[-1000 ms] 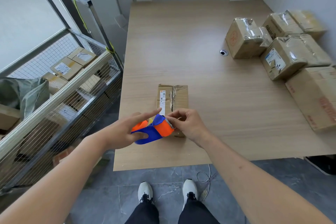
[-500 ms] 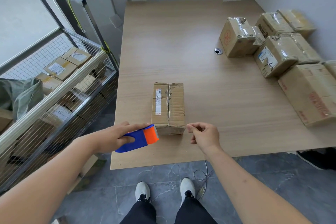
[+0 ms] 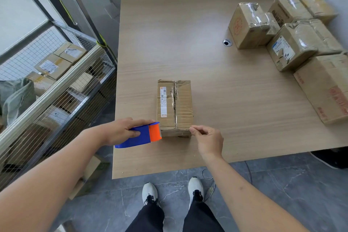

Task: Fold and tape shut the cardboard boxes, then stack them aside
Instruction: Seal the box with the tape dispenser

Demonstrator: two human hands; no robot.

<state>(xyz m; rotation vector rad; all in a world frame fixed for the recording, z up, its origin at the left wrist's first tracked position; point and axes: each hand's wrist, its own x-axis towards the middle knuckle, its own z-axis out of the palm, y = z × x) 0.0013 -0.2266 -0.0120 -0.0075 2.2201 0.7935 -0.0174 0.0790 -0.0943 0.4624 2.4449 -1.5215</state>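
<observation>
A small brown cardboard box [image 3: 175, 105] lies flat on the wooden table [image 3: 188, 43] near its front edge, flaps closed, with a tape strip along its middle seam and a white label on the left. My left hand [image 3: 120, 131] grips a blue and orange tape dispenser [image 3: 141, 135] at the box's near left corner. My right hand [image 3: 205, 137] pinches a clear tape end at the box's near right corner, so a strip spans the near face.
Several taped cardboard boxes [image 3: 293, 43] are grouped along the table's right side by the wall. A cable hole [image 3: 227, 42] sits in the tabletop. A metal wire cage [image 3: 47, 73] with more boxes stands left of the table. My feet are on the grey tile floor.
My hands drew apart from over the box: the left took the dispenser to the near left corner, the right went to the near right corner with the tape end.
</observation>
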